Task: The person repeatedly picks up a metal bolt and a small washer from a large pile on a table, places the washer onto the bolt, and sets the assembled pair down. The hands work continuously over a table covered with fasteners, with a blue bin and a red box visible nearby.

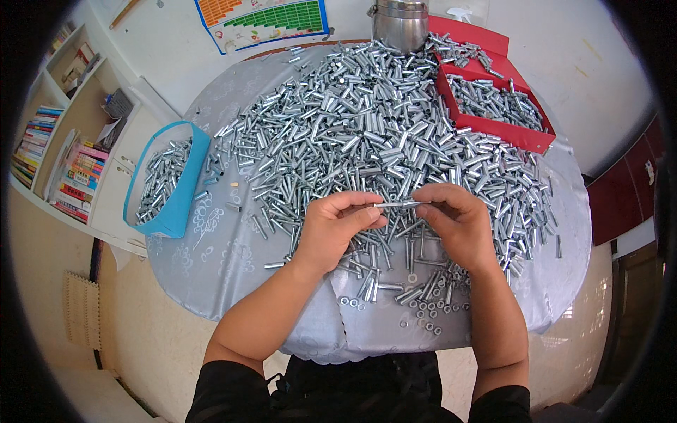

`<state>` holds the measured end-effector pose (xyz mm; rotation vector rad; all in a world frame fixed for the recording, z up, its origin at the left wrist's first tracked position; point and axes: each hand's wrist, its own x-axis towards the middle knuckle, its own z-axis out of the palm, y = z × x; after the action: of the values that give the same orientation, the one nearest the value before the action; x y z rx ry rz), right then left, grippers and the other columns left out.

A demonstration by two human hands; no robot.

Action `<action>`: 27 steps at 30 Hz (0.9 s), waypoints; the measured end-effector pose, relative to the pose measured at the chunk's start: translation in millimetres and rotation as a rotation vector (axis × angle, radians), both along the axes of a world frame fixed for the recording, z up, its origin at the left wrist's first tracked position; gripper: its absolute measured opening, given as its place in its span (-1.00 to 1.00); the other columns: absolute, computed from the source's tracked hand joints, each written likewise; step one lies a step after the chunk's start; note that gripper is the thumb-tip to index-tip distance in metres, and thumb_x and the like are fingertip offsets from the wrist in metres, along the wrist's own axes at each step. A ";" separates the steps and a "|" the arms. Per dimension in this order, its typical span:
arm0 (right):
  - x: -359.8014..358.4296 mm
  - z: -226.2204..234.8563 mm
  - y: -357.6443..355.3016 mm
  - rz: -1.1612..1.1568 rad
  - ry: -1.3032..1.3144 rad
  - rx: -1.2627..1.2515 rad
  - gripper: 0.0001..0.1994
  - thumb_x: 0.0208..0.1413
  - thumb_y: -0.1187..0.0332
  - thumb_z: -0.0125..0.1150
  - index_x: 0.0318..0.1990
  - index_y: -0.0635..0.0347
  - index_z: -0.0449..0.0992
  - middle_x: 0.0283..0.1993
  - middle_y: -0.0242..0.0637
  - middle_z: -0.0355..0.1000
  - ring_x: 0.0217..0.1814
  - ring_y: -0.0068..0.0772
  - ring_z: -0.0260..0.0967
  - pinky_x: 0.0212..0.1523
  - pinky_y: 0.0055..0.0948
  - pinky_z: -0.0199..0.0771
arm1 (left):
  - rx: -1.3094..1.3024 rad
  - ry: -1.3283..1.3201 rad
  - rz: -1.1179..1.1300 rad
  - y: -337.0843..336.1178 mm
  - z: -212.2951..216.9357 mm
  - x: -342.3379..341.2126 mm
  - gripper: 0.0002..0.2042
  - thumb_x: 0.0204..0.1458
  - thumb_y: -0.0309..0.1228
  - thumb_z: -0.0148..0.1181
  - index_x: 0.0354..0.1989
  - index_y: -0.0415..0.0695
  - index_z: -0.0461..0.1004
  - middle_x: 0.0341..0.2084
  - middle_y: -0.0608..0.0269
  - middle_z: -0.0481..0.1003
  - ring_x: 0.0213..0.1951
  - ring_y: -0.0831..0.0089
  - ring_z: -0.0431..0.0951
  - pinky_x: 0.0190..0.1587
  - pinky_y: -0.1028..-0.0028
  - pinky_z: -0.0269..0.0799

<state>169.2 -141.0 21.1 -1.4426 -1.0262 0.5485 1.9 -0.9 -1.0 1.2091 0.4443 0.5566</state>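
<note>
Over the near part of the table, a thin silver bolt (396, 204) lies level between my two hands. My left hand (340, 222) pinches its left end between thumb and fingers. Its right end is gripped by my right hand (457, 215), whose fingertips partly hide it. Beneath and beyond both hands spreads a large heap of silver metal bolts and tubular sleeves (352, 134). Nearer to me, loose nuts and washers (427, 314) are scattered beside my right forearm.
A blue open box (189, 187) holding metal pieces stands at the left edge of the cloth-covered round table (190, 268). At the far right is a red box (497, 130) full of pieces. Behind the heap stands a steel canister (400, 27). A bookshelf (84, 151) is at left.
</note>
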 end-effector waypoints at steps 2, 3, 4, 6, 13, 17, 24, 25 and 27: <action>-1.9 -0.2 -0.8 0.020 0.128 -0.049 -0.80 0.06 0.61 0.22 -0.13 0.27 0.57 -0.22 -0.36 0.53 -0.20 -0.59 0.43 -0.17 -0.58 0.41 | -0.111 -0.031 -0.005 -0.9 -1.0 0.5 -0.78 0.10 -0.61 0.14 -0.07 -0.36 0.49 -0.27 0.05 0.58 -0.27 0.32 0.63 -0.12 0.38 0.60; -0.7 0.5 -0.3 0.033 0.099 -0.062 -0.80 0.07 0.61 0.22 -0.13 0.29 0.57 -0.22 -0.36 0.53 -0.19 -0.60 0.42 -0.16 -0.59 0.41 | -0.169 -0.046 -0.005 -0.1 -1.1 1.1 -0.78 0.10 -0.60 0.14 -0.07 -0.36 0.49 -0.27 0.04 0.58 -0.27 0.32 0.63 -0.11 0.38 0.60; 0.2 1.2 -0.1 0.045 0.070 -0.075 -0.80 0.07 0.60 0.22 -0.13 0.30 0.57 -0.23 -0.35 0.54 -0.18 -0.61 0.42 -0.16 -0.60 0.41 | -0.228 -0.061 -0.005 0.7 -1.3 1.5 -0.78 0.11 -0.60 0.13 -0.07 -0.37 0.49 -0.27 0.04 0.58 -0.27 0.32 0.63 -0.11 0.38 0.60; -3.3 1.5 1.2 0.014 0.140 -0.015 -0.84 0.08 0.57 0.25 -0.16 0.32 0.57 -0.29 -0.35 0.53 -0.26 -0.64 0.42 -0.22 -0.61 0.42 | -0.199 -0.042 -0.004 1.4 -1.2 1.2 -0.76 0.13 -0.57 0.12 -0.04 -0.39 0.47 -0.24 -0.01 0.58 -0.25 0.30 0.64 -0.09 0.37 0.60; -4.8 2.8 -3.1 -0.014 0.148 -0.074 -0.84 0.03 0.52 0.34 -0.21 0.31 0.58 -0.41 -0.42 0.50 -0.37 -0.68 0.39 -0.34 -0.64 0.41 | -0.141 0.006 -0.086 -4.8 1.2 2.7 -0.73 0.17 -0.51 0.10 0.00 -0.40 0.45 -0.20 -0.04 0.57 -0.21 0.28 0.64 -0.08 0.37 0.59; -4.9 1.0 -3.7 0.007 0.092 -0.037 -0.84 0.05 0.53 0.32 -0.19 0.31 0.58 -0.36 -0.37 0.51 -0.36 -0.65 0.42 -0.33 -0.64 0.44 | -0.146 0.042 -0.122 -3.4 1.5 2.7 -0.71 0.16 -0.51 0.11 0.04 -0.37 0.43 -0.18 -0.04 0.56 -0.23 0.27 0.64 -0.12 0.38 0.61; -0.7 12.0 -7.1 0.090 0.088 -0.177 -0.86 0.00 0.52 0.33 -0.24 0.29 0.59 -0.41 -0.38 0.49 -0.38 -0.61 0.42 -0.36 -0.56 0.43 | -0.145 0.006 -0.136 -2.2 -0.7 0.9 -0.75 0.13 -0.54 0.14 -0.01 -0.32 0.46 -0.26 0.03 0.58 -0.34 0.38 0.63 -0.22 0.44 0.63; 5.8 16.5 -10.9 0.116 -0.093 -0.235 -0.85 -0.02 0.51 0.34 -0.26 0.26 0.59 -0.42 -0.37 0.49 -0.39 -0.56 0.42 -0.36 -0.52 0.43 | -0.129 -0.005 -0.097 -0.1 -1.2 0.5 -0.75 0.13 -0.54 0.14 -0.02 -0.32 0.47 -0.27 0.04 0.58 -0.35 0.39 0.63 -0.24 0.45 0.63; 17.6 16.1 -17.2 0.294 -0.371 -0.293 -0.85 -0.08 0.49 0.34 -0.29 0.21 0.60 -0.42 -0.33 0.47 -0.38 -0.43 0.44 -0.34 -0.42 0.42 | -0.096 -0.029 -0.019 3.6 -1.3 1.0 -0.77 0.13 -0.54 0.14 -0.04 -0.32 0.48 -0.29 0.05 0.58 -0.37 0.42 0.63 -0.28 0.47 0.62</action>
<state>186.8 -158.2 37.2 -1.7031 -1.5166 0.6790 2.9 2.7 -2.3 1.1112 0.4303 0.5303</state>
